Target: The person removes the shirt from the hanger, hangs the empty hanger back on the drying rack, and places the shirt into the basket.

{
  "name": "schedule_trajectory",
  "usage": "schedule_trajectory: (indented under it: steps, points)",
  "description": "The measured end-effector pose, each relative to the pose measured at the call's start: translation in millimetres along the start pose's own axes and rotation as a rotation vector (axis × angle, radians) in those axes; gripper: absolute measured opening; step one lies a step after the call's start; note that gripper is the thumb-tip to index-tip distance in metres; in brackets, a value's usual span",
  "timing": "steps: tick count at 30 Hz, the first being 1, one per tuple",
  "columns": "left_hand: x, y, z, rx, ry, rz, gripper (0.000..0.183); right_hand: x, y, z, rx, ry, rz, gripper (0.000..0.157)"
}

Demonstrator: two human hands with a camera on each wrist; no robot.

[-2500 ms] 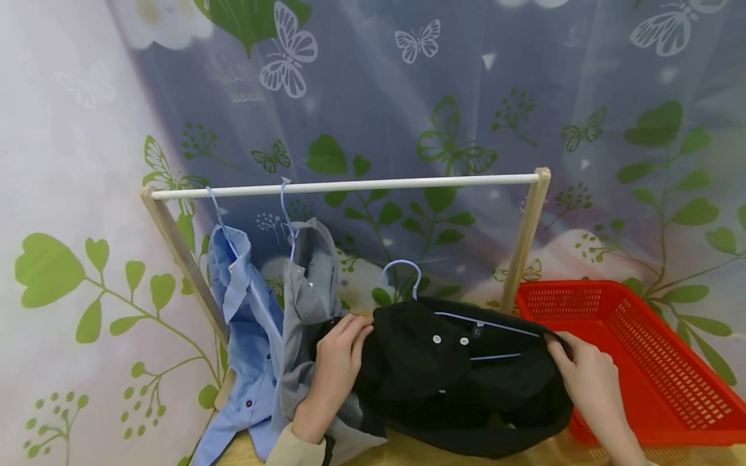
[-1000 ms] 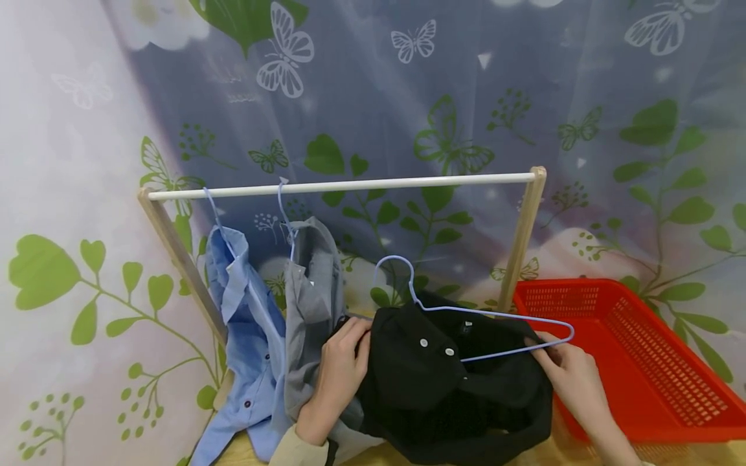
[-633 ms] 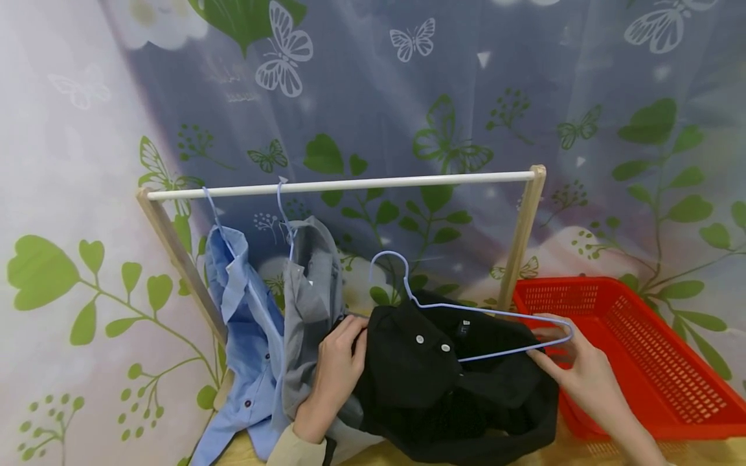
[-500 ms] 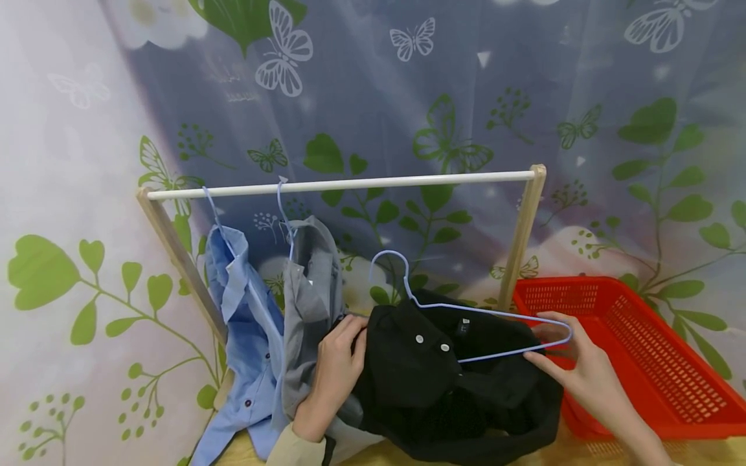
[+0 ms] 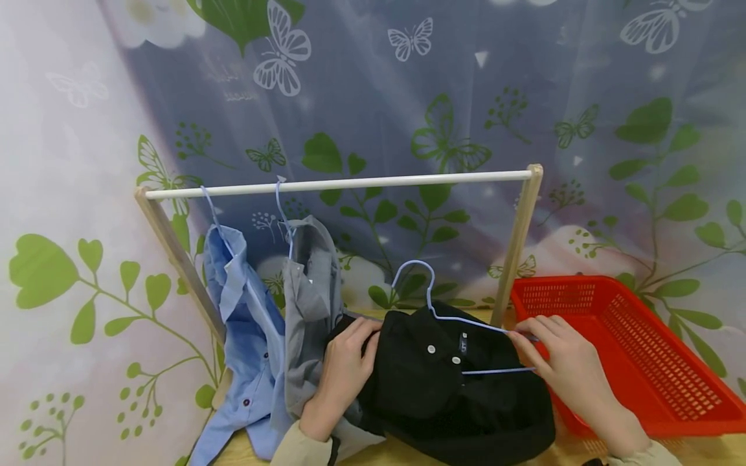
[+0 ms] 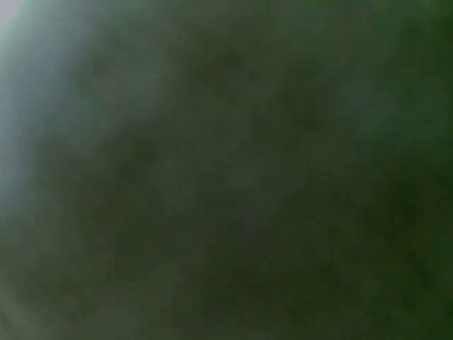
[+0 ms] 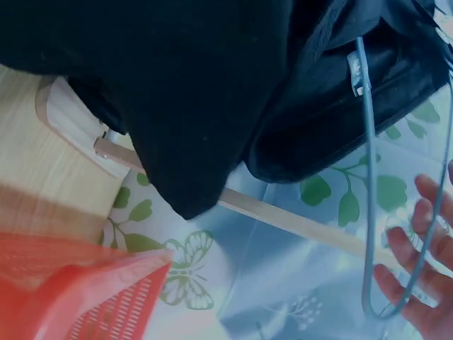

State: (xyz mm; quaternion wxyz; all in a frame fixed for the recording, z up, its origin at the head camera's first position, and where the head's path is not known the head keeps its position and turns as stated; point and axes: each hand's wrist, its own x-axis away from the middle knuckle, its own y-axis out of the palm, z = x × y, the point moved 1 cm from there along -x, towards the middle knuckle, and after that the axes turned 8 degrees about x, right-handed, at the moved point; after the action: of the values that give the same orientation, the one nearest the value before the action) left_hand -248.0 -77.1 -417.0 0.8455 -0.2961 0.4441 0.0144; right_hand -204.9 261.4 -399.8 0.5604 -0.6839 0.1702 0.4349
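We find a black shirt [image 5: 408, 382] of soft matte cloth, with round white buttons [image 5: 431, 349], bunched over the wood-grain worktop [image 7: 28, 156], forward of its back edge. A thin, smooth blue hanger [image 5: 472, 322] sits partly inside, its curved hook free. The left hand [image 5: 348, 366] grips the shirt's left shoulder; the right hand [image 5: 568, 359] pinches the hanger's right arm between thumb and fingers, hiding its end. A wooden rack [image 5: 373, 183] with a white rod bears blue [image 5: 239, 336] and grey [image 5: 311, 291] shirts, the latter partly covered by our left forearm. A slotted red basket [image 5: 559, 298] stands beside our right forearm. The left wrist view is too blurred to read.
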Motion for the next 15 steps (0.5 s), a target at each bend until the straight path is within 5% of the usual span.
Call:
schedule_trajectory:
  steps: [5, 15]
  points:
    - [-0.5, 0.5, 2.1, 0.004, 0.003, -0.003, 0.01, -9.9, 7.6, -9.0, 0.066, -0.112, 0.09, 0.051]
    - [0.4, 0.5, 2.5, -0.003, 0.007, -0.009, 0.01, -16.5, 14.2, -19.6, 0.061, -0.209, 0.21, 0.047]
